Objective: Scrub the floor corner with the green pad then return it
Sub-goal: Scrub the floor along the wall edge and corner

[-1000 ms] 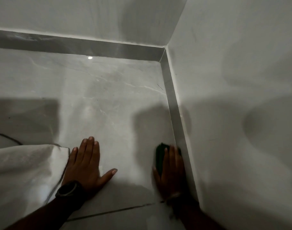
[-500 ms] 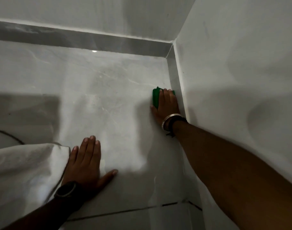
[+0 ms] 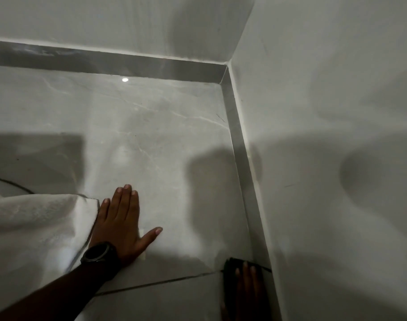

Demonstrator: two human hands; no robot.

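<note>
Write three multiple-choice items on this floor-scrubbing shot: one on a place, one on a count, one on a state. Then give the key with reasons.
1. Where is the pad?
A. On the floor by the right-hand skirting, near the bottom edge of the view
B. In the far corner
C. On the white cloth

2. How many hands touch the floor or the pad?
A. None
B. One
C. Two

3. How is the left hand?
A. Clenched in a fist
B. Flat on the floor, fingers spread
C. Lifted, holding the cloth

Key: 1 A, the pad lies beside the skirting under the right hand. 2 C, the left hand rests on the floor and the right on the pad. 3 B, its palm is down, beside the white cloth.
</note>
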